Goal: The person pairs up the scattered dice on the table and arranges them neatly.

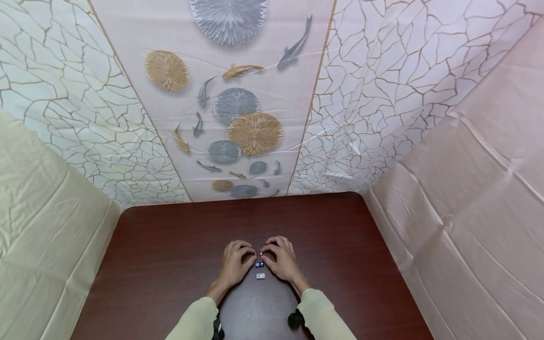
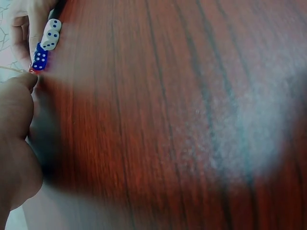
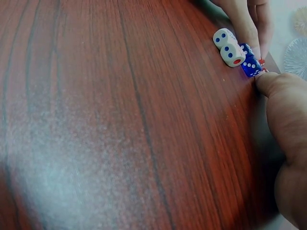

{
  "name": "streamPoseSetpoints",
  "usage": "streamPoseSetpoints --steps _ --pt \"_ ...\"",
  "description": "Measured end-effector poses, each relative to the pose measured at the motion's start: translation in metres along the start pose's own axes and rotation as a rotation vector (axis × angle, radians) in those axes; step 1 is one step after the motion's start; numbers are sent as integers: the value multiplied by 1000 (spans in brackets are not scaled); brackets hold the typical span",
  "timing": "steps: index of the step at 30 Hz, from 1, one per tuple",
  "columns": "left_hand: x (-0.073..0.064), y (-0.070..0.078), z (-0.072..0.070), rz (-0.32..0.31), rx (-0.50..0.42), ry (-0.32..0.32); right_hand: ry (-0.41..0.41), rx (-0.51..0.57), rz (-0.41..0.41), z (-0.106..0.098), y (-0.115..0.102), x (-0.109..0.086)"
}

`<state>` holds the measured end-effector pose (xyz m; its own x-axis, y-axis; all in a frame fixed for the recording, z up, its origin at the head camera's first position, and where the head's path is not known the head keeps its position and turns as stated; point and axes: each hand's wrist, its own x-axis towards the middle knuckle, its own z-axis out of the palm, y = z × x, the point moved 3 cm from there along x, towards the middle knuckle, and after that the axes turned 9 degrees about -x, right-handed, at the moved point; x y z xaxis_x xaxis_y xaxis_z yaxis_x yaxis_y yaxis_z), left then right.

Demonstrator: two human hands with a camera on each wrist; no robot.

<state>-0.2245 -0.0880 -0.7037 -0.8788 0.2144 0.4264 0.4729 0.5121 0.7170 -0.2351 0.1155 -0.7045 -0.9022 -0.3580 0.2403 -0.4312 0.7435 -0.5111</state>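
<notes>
Between thumb and forefinger my left hand (image 1: 236, 261) pinches a small red die (image 1: 256, 253). Facing it, my right hand (image 1: 280, 259) pinches another red die (image 1: 261, 254); a narrow gap separates the two in the head view. Just nearer to me, two blue dice (image 1: 259, 265) sit side by side, and two white dice (image 1: 260, 276) form a pair nearer still. In the right wrist view, the white dice (image 3: 230, 48) and blue dice (image 3: 251, 64) show clearly, while fingertips mostly hide the red ones (image 3: 262, 62). The left wrist view shows only a sliver of red (image 2: 32, 70).
The dice are on a dark reddish-brown wooden table (image 1: 170, 236) with rounded far corners. Behind it hangs a patterned cloth (image 1: 238, 174) with fish and discs. Pale quilted panels (image 1: 450, 226) flank both sides. A black device (image 1: 295, 319) is strapped at the right wrist.
</notes>
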Motion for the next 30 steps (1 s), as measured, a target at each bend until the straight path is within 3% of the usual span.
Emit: streamPoseSetpoints --steps 10,16,30 --pt "-1 -5 4 -17 -28 10 -12 3 7 0 0 0" --pt "-2 -6 4 -17 -27 16 36 -7 -20 0 -2 -1" --pt "-3 -9 8 12 -9 43 53 4 -22 1 0 -1"
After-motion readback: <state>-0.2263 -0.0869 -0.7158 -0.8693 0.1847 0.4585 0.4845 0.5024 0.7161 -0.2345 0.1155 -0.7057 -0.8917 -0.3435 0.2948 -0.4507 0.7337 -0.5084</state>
